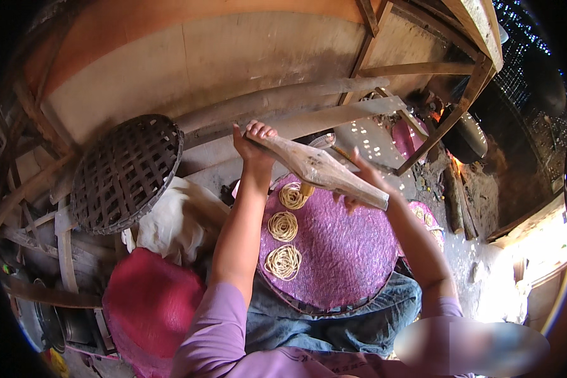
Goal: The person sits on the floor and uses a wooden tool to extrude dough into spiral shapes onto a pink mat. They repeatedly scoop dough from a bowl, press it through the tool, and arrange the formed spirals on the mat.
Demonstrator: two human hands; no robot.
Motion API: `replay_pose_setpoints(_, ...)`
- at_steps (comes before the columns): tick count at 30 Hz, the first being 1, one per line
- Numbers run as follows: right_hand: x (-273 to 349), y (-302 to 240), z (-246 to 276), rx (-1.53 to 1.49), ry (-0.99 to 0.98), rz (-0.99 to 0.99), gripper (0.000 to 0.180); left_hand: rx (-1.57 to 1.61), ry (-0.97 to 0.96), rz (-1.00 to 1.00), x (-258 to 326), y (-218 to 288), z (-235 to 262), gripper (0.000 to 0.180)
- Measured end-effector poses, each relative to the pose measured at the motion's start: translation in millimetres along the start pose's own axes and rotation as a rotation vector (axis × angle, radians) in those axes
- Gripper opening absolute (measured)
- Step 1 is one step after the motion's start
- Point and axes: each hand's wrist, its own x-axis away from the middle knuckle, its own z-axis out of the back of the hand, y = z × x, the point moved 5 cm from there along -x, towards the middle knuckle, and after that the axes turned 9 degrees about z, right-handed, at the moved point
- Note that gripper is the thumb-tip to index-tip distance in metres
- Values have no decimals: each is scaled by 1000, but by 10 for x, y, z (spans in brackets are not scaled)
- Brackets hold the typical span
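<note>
My left hand (258, 142) is closed round the far left end of a long wooden press (315, 169) with a wide, diamond-shaped middle. My right hand (365, 179) grips near its other end, partly hidden behind the wood, with the thumb above and fingertips showing below. The press is held tilted over a round tray covered in purple cloth (340, 252) on my lap. Under its middle, a short yellowish piece (307, 189) sits over a coil of pale dough strands (290, 196). Two more coils, a middle one (283, 226) and a nearer one (283, 262), lie along the tray's left side.
A dark woven basket (126, 173) leans at left, beside white cloth (176, 217) and a red cloth-covered bundle (151, 309). Another tray with coils (427, 217) stands at right. Beyond it, a fire (458, 167) burns near a dark pot (466, 138). Wooden beams (296, 123) cross behind.
</note>
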Motion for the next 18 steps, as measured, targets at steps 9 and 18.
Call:
replay_pose_setpoints(9,-456,735,35,-270,-113,-23,67,1,-106,-54,51,156,142,49)
replay_pose_setpoints(18,-427,43,-162,917,6,136,51,-165,-257,34,-218,263,-657,42)
